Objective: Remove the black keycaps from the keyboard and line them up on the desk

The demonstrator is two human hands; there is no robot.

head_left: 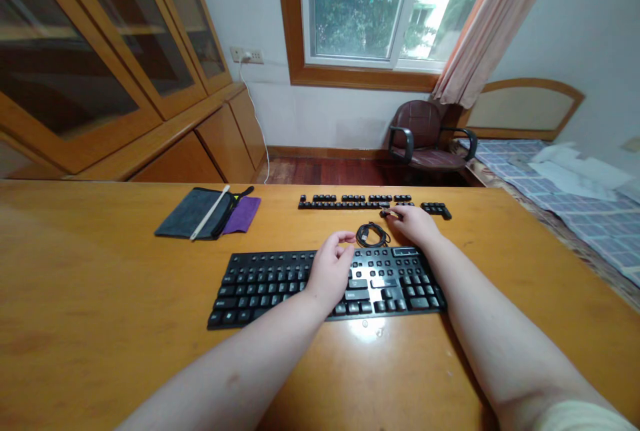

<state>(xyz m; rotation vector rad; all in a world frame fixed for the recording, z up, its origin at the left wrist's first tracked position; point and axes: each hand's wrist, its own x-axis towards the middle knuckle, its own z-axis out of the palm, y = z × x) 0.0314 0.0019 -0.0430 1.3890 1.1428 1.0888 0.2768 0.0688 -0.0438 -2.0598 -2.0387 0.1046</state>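
Note:
A black keyboard (280, 287) lies across the wooden table, with keycaps fitted at the left and lower right and bare key stems along its upper right part. My left hand (331, 264) hovers over the middle of it, fingers loosely curled, thumb apart, and nothing visible in them. Beyond the keyboard, rows of loose black keycaps (345, 205) are laid out. My right hand (413, 223) reaches to these rows, its thumb and fingertips pinched on a small dark keycap (384, 213). Between my hands sits a coiled black USB cable (373, 235), touching the keyboard's back edge.
At the left lie a dark grey cloth pouch (183, 211), a pale stick (210, 213) across it and a purple cloth (243, 215). A small block of keycaps (436, 208) is at the right. Past the table stand a brown armchair (423, 134) and a bed (575, 184).

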